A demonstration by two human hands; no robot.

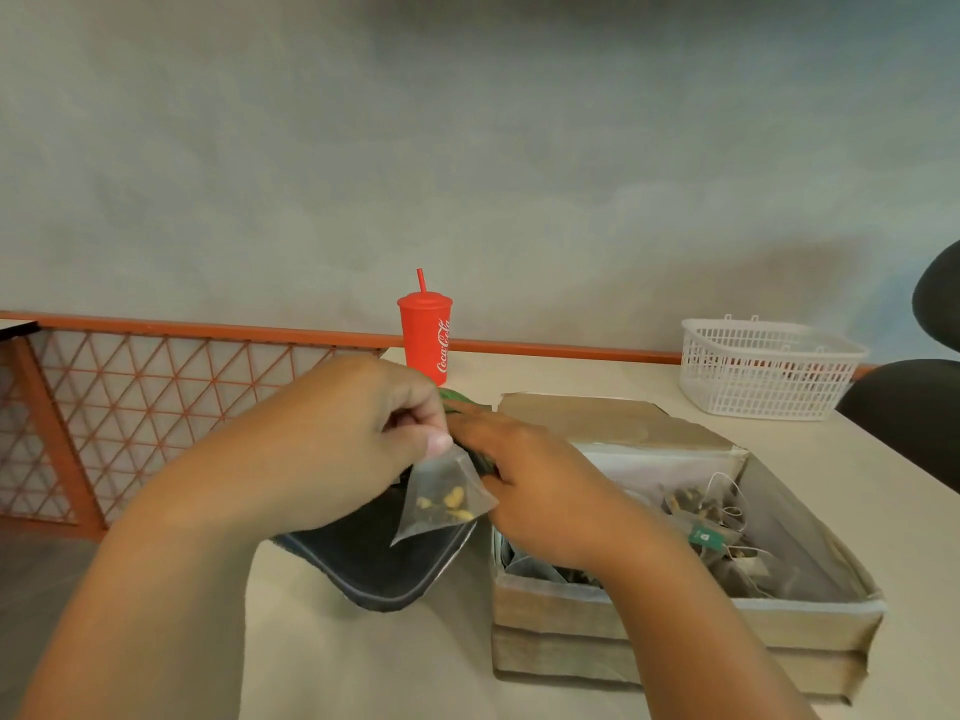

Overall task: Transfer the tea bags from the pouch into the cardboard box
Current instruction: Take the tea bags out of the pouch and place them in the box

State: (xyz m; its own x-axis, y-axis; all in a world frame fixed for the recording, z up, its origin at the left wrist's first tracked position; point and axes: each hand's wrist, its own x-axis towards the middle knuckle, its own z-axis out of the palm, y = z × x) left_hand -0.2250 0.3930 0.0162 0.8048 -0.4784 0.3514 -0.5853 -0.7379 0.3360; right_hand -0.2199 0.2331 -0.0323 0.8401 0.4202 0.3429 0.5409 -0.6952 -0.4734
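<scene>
A clear pyramid tea bag (444, 504) with yellow and brown bits hangs from my left hand (332, 444), which pinches its top corner between thumb and fingers. Under it lies the dark pouch (374, 563), its green top partly hidden behind both hands. My right hand (540, 485) reaches over to the pouch's upper edge; its fingertips are hidden, so its hold is unclear. To the right stands the open cardboard box (680, 621) holding several tea bags (717, 537) with strings and tags.
A red Coca-Cola cup (425, 335) with a straw stands behind the hands. A white plastic basket (763, 366) sits at the back right. An orange lattice railing (130, 397) runs along the left. A dark chair (914, 402) sits at the right edge.
</scene>
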